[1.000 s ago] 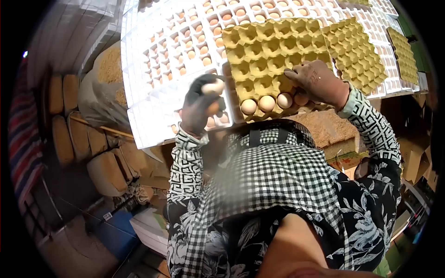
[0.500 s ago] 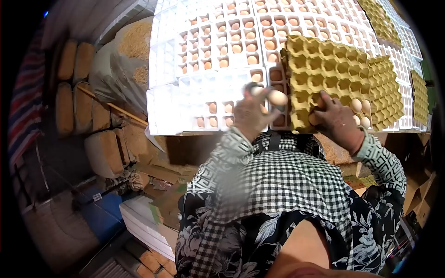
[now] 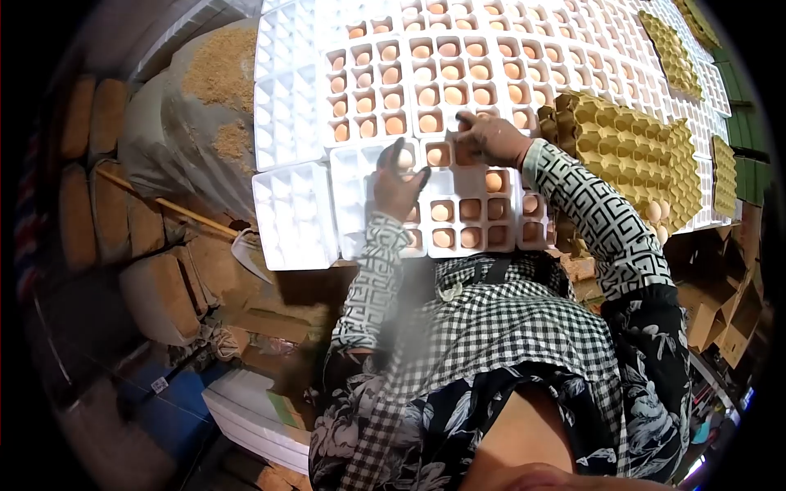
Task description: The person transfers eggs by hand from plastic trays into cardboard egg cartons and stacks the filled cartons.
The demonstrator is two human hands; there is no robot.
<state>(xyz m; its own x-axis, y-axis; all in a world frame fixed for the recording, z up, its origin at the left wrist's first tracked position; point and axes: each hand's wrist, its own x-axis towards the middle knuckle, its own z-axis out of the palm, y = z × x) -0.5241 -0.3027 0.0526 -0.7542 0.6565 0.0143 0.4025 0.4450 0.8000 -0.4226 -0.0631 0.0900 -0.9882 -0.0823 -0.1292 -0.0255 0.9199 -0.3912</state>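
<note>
Near foam tray [image 3: 427, 186], white, seen from above on my head feed: it lies at the near edge of the table, in front of the checked apron [image 3: 508, 319]. Its cell rows run side to side, its columns away from the body; I cannot make out which axis is longer. Square cells, thin white walls; tan-orange eggs [image 3: 471, 238] fill the nearest rows of the right-hand section.

Left hand [image 3: 395, 186]: over the tray, thumb and forefinger spread on either side of a pale egg [image 3: 404, 158]; I cannot tell whether they touch it. Right hand [image 3: 490, 141]: over the far cells, fingers bent and pointing left; whether they pinch anything, I cannot tell.

Compared with the preceding frame: the left hand then carried two eggs above the cells; the right hand, then on the yellow pulp tray [image 3: 622, 147], has moved onto the white one.
</note>
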